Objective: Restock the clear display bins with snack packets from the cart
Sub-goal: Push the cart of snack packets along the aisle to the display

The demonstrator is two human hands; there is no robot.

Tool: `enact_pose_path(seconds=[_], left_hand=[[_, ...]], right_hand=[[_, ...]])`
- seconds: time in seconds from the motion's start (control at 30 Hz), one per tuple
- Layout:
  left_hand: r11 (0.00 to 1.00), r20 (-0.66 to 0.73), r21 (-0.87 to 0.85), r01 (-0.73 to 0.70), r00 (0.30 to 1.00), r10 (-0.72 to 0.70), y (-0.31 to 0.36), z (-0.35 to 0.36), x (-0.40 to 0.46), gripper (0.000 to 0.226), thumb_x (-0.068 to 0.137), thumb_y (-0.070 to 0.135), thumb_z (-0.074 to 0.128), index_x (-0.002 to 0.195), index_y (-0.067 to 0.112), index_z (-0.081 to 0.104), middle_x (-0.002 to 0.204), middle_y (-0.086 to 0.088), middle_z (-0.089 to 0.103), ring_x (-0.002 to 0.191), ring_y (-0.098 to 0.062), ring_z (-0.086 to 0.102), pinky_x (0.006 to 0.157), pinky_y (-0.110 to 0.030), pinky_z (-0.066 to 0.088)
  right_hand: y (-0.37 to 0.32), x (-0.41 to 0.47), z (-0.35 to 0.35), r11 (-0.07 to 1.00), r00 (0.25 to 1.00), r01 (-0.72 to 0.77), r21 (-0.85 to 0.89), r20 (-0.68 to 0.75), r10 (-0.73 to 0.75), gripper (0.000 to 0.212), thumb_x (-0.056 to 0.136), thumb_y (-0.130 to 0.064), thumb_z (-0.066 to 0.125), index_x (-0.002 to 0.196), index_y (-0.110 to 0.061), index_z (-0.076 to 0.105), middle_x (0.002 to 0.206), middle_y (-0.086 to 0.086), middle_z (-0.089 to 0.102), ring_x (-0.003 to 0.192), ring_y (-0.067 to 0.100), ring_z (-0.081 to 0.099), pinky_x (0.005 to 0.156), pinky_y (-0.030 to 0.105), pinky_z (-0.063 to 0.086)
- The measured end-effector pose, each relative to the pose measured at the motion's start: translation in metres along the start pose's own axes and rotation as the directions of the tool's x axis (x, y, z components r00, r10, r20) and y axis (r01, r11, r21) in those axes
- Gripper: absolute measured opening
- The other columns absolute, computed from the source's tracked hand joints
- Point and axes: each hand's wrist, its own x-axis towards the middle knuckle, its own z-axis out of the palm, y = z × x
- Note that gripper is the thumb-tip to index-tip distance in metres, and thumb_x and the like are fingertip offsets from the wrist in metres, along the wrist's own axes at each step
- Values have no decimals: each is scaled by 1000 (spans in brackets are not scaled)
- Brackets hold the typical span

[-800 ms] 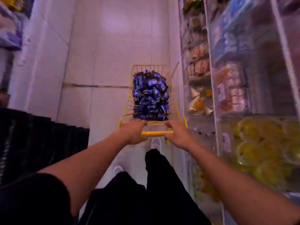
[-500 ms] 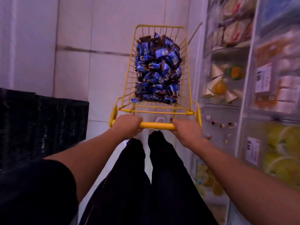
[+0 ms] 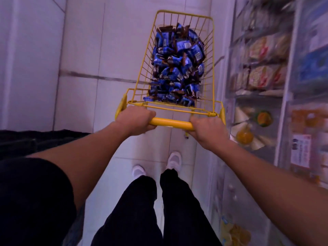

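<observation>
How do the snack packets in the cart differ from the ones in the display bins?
The cart packets are blue and brown, heaped loose in the yellow wire cart; the bin packets are pale with red, lined up behind clear walls. Both are small wrapped snacks.

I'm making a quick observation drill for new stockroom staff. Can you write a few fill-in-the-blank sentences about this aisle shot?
1. Both the left hand and the right hand grip the cart's yellow ____.
2. The snack packets heaped in the cart are mostly ____ in colour.
3. The clear display bins stand on the person's ____ side.
4. The white shoes stand on a ____ floor.

Missing words: handle; blue; right; tiled
</observation>
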Motion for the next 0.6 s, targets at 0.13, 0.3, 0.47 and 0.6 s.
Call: enact_pose_path(seconds=[0.13, 0.3, 0.47, 0.6], left_hand=[[1000, -67, 20, 5, 998, -3, -53, -52, 67, 21, 83, 48, 57, 83, 28, 51, 80, -2, 64, 72, -26, 61, 59, -35, 44], [1000, -85, 15, -8, 996, 9, -123, -118, 147, 20, 84, 49, 56, 85, 29, 55, 75, 5, 54, 67, -20, 53, 58, -33, 45], [999, -66, -6, -53, 996, 53, -188, -181, 222, 19, 87, 49, 54, 88, 30, 58, 70, 8, 49, 67, -16, 53, 54, -29, 35], [997, -74, 15, -82, 994, 83, -227, -225, 280, 20, 87, 50, 54, 88, 31, 58, 70, 8, 50, 65, -15, 53, 50, -28, 33]], right_hand=[[42, 88, -42, 1000, 998, -19, 0, -60, 19, 43, 92, -66, 44, 103, -26, 58, 98, 4, 71, 86, 33, 68, 63, 37, 41], [86, 196, -93, 997, 995, -66, 30, -78, 68, 45, 86, -71, 49, 95, -29, 59, 92, 1, 70, 85, 30, 67, 62, 34, 40], [123, 289, -139, 988, 985, -145, 51, -82, 149, 51, 84, -78, 43, 89, -31, 62, 87, -2, 69, 80, 28, 67, 60, 32, 38], [158, 350, -171, 985, 982, -166, 47, -82, 169, 52, 84, -79, 42, 89, -31, 61, 86, -2, 68, 79, 27, 66, 60, 32, 38]])
